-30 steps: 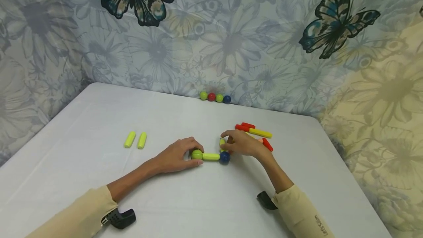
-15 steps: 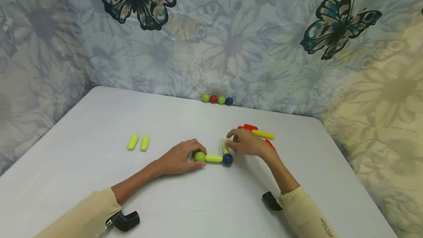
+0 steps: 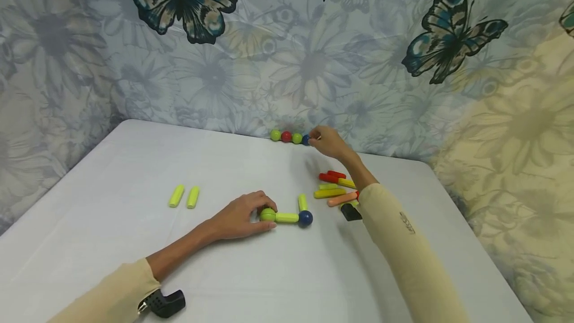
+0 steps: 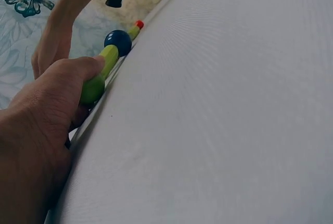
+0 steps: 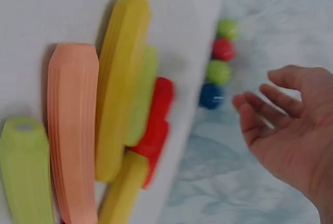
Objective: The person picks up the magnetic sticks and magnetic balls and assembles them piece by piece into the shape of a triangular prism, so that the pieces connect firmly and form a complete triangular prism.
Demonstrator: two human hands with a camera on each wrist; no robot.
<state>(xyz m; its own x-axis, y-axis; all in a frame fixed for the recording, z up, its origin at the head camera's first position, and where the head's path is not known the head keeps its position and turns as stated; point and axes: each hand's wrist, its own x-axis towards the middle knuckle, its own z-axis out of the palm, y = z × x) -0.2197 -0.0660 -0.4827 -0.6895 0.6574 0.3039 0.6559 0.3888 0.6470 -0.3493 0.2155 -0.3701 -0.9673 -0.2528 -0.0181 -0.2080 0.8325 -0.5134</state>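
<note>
My left hand (image 3: 239,216) holds a green ball (image 3: 268,215) on the table, thumb in front and fingers behind. A short green rod (image 3: 287,218) joins this ball to a dark blue ball (image 3: 305,219). From the blue ball a second green rod (image 3: 302,202) points toward the back. In the left wrist view the thumb lies over the green ball (image 4: 92,91). My right hand (image 3: 329,141) reaches to the back edge, beside the blue end ball (image 5: 212,96) of a row. Its fingers are loosely bent, and a gap to the ball shows in the right wrist view.
The back row also has a green ball (image 3: 275,135), a red ball (image 3: 286,136) and another green ball (image 3: 297,138). Under my right forearm lie yellow rods (image 3: 329,193), an orange rod (image 3: 343,199) and red rods (image 3: 329,178). Two green rods (image 3: 177,196) lie at left.
My right hand has left the second green rod, now standing free of it at the blue ball, and moved back to the row of balls. The left hand stays on the green ball.
</note>
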